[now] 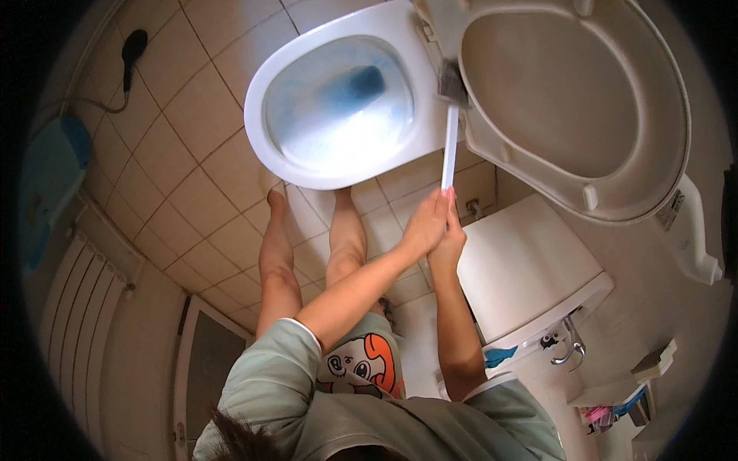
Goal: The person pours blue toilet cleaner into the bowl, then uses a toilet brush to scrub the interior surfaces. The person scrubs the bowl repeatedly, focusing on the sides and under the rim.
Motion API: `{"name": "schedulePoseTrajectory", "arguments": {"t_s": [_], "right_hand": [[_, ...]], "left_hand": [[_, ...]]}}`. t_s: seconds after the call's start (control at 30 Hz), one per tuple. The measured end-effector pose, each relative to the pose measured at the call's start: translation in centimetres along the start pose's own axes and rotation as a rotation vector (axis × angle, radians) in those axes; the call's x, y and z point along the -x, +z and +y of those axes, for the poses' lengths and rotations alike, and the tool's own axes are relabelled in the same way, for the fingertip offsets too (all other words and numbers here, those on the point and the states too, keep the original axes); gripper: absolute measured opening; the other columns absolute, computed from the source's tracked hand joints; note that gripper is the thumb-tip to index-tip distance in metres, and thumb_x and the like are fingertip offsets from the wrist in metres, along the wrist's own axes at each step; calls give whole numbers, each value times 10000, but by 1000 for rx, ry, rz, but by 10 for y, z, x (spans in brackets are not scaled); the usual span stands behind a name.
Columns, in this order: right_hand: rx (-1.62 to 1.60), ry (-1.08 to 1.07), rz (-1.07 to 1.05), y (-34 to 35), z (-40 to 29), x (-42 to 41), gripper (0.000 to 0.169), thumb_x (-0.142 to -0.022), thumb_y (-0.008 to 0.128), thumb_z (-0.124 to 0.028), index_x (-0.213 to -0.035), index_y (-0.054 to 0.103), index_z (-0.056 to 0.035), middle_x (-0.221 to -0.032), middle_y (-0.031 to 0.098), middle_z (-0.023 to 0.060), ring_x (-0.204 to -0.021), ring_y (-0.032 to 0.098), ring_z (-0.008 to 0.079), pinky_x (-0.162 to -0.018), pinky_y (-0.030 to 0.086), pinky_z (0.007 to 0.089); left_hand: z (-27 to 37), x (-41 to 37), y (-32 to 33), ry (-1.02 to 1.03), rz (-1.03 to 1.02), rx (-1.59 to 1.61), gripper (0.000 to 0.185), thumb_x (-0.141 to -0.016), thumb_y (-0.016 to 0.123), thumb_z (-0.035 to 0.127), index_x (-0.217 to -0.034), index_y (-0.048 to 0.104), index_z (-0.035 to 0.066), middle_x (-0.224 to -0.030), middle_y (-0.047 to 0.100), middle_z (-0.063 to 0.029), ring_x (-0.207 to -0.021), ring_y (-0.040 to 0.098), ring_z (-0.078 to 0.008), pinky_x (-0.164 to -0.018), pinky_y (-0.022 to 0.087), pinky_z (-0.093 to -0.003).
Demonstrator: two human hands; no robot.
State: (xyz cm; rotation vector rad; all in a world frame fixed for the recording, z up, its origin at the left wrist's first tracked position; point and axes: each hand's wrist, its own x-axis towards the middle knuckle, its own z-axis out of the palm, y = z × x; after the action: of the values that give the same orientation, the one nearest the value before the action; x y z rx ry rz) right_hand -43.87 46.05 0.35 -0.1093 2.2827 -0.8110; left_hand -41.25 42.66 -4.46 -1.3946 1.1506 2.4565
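Observation:
Both of my hands close around the white handle of a toilet brush (449, 144). My left hand (425, 222) and my right hand (451, 243) press together at the handle's lower end. The dark brush head is up over the rear rim of the toilet bowl (259, 132), close to the hinge of the raised toilet seat (490, 138). It looks slightly blurred. Blue water (366, 83) lies at the bottom of the bowl, with faint blue streaks on its inner wall. The hands are below and to the right of the bowl.
A white cabinet or washbasin cover (524, 265) stands right of my forearms, beside a chrome faucet (573, 346). A white bottle (689, 236) is near the seat. A shower head (134, 49), a blue tub (52, 178) and a radiator (81, 294) are on the left.

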Motion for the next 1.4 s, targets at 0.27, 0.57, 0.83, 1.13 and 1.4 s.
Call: {"name": "schedulePoseTrajectory", "arguments": {"t_s": [0.27, 0.57, 0.83, 1.13, 1.4], "right_hand": [[72, 96, -79, -15, 22, 9, 440, -835, 480, -22, -1264, 381, -2, -1302, 403, 127, -1177, 401, 171, -934, 334, 255], [187, -67, -73, -5, 24, -3, 458, -848, 475, -79, -1282, 401, -207, -1096, 549, 172, -939, 567, 241, -758, 439, 292], [127, -86, -53, -19, 42, 0, 448, -860, 472, -66, -1291, 389, -156, -1067, 577, 141, -929, 556, 204, -757, 437, 268], [198, 81, -173, -11, -4, -24, 413, -854, 466, -56, -1261, 401, -29, -1283, 427, 116, -1142, 441, 159, -905, 357, 239], [57, 112, -91, -22, 48, 13, 399, -872, 446, -75, -1264, 395, -20, -1253, 463, 99, -1068, 474, 122, -876, 377, 243]], "left_hand": [[-28, 9, 12, -33, 9, 40, 366, -924, 276, 299, -840, 491, 14, -676, 546, -78, -633, 505, -153, -614, 407, -290], [0, 2, -2, 3, 18, 146, 375, -930, 243, 317, -812, 461, 36, -668, 552, -82, -633, 507, -166, -623, 409, -297], [-33, -2, 20, -73, 24, 32, 406, -925, 227, 345, -825, 454, 23, -689, 559, -100, -669, 527, -189, -635, 418, -321], [-4, -19, 9, -12, 103, 126, 384, -929, 236, 319, -832, 459, 22, -721, 556, -102, -659, 517, -195, -646, 415, -330], [-39, 16, 24, -108, -20, 21, 387, -930, 239, 314, -874, 473, 10, -780, 553, -144, -739, 531, -219, -696, 416, -341]]}}
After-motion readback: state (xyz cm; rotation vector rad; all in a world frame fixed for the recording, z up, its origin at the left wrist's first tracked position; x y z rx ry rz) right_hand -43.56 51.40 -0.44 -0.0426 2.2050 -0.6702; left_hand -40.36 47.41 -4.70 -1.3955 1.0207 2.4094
